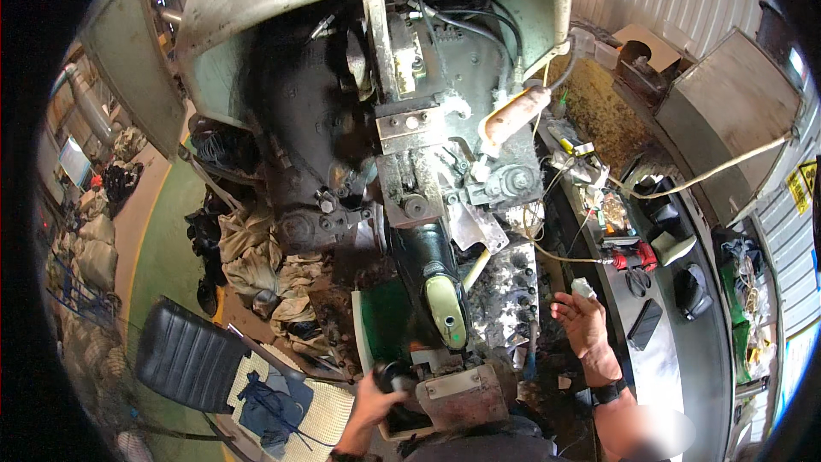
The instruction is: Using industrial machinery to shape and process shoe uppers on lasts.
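Note:
A large, grimy machine (410, 145) with a pale curved hood stands before me. Low in front of it, my left hand (374, 402) is closed around a dark rounded knob (393, 379), beside a worn metal block (462, 395). My right hand (582, 329) is raised at the edge of the side bench, palm turned up and fingers partly curled. A small pale piece (583, 288) shows at its fingertips, seemingly pinched there; its kind is too small to tell. Between my hands, a dark machine arm with a light-green end cap (445, 308) slopes down toward me.
A lit work lamp (516, 115) hangs at the machine's right. The right-hand bench bears a red tool (634, 255), a black phone-like slab (644, 324) and a dark pouch (693, 291). A cable (710, 175) crosses above it. A black chair (180, 359) stands at left.

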Motion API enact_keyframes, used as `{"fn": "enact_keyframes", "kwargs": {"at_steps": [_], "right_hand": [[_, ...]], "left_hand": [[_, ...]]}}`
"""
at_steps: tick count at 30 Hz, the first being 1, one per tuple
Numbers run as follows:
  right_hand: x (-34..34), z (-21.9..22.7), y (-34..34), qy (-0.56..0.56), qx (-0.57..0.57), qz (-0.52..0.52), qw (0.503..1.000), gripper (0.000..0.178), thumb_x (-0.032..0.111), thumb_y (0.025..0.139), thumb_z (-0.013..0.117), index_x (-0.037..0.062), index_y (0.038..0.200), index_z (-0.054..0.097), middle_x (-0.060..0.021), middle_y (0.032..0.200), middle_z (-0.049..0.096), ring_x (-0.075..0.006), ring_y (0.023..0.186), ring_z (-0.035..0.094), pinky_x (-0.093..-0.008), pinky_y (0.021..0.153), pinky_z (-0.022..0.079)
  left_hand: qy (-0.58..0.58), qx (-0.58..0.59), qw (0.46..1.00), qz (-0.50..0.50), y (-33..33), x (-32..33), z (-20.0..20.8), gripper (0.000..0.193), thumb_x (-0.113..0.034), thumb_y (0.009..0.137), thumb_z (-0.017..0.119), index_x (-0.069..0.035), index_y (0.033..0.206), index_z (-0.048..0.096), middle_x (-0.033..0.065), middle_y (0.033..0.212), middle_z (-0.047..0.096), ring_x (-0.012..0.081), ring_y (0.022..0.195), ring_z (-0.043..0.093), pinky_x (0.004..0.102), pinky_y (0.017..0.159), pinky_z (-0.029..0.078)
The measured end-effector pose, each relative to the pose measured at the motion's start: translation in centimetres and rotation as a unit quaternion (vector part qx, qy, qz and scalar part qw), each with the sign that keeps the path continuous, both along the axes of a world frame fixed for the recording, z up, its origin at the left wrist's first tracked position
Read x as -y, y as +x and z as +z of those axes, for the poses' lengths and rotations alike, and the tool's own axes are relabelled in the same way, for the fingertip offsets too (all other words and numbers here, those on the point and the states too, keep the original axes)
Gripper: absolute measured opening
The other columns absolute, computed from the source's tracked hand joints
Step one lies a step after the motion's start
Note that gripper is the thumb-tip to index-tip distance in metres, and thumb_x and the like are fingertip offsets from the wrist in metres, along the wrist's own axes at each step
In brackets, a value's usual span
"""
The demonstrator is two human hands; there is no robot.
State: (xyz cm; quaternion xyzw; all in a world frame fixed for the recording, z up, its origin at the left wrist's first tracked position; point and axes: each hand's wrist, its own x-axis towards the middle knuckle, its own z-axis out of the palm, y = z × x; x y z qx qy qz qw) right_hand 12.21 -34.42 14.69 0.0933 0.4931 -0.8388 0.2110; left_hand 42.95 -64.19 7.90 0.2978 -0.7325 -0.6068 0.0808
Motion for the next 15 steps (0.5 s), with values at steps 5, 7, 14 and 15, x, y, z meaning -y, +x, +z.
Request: {"fn": "enact_keyframes", "kwargs": {"at_steps": [5,7,14,15], "right_hand": [[0.7,5.3,3.1,0.054,-0.121,0.065,0.989,0.030,0.016,0.098,0.062,-0.0033,0.121,0.055,-0.0206,0.104,0.070,-0.0279,0.086,0.071,-0.0408,0.078,0.059],[1.1,7.0,4.5,0.052,-0.169,0.090,0.980,0.033,0.015,0.097,0.064,-0.0051,0.122,0.055,-0.0216,0.105,0.071,-0.0278,0.087,0.072,-0.0392,0.079,0.059],[1.8,15.6,9.0,0.003,-0.319,0.232,0.919,0.056,0.012,0.095,0.069,0.0033,0.145,0.044,-0.0198,0.131,0.063,-0.0282,0.120,0.062,-0.0439,0.103,0.049],[0.9,16.8,9.4,-0.024,-0.305,0.274,0.912,0.063,0.013,0.094,0.070,0.0048,0.148,0.041,-0.0188,0.142,0.055,-0.0273,0.130,0.054,-0.0440,0.111,0.041]], "left_hand": [[0.187,-0.249,0.949,0.056,3.4,4.3,15.0,0.066,-0.021,0.070,0.082,0.004,0.126,0.058,0.0148,0.116,0.067,0.0253,0.100,0.066,0.0381,0.092,0.053],[0.195,-0.337,0.904,0.177,3.4,5.8,17.2,0.060,-0.041,0.089,0.055,0.004,0.129,0.054,0.0191,0.116,0.065,0.0297,0.104,0.064,0.0423,0.096,0.052],[0.411,-0.354,0.837,-0.068,-7.7,-4.8,23.5,0.077,-0.021,0.079,0.077,0.005,0.143,0.043,0.0239,0.140,0.053,0.0353,0.119,0.061,0.0465,0.103,0.050],[0.363,-0.340,0.861,-0.109,-9.0,-6.9,23.4,0.078,-0.018,0.078,0.078,0.005,0.143,0.043,0.0222,0.140,0.054,0.0322,0.118,0.062,0.0443,0.104,0.049]]}}
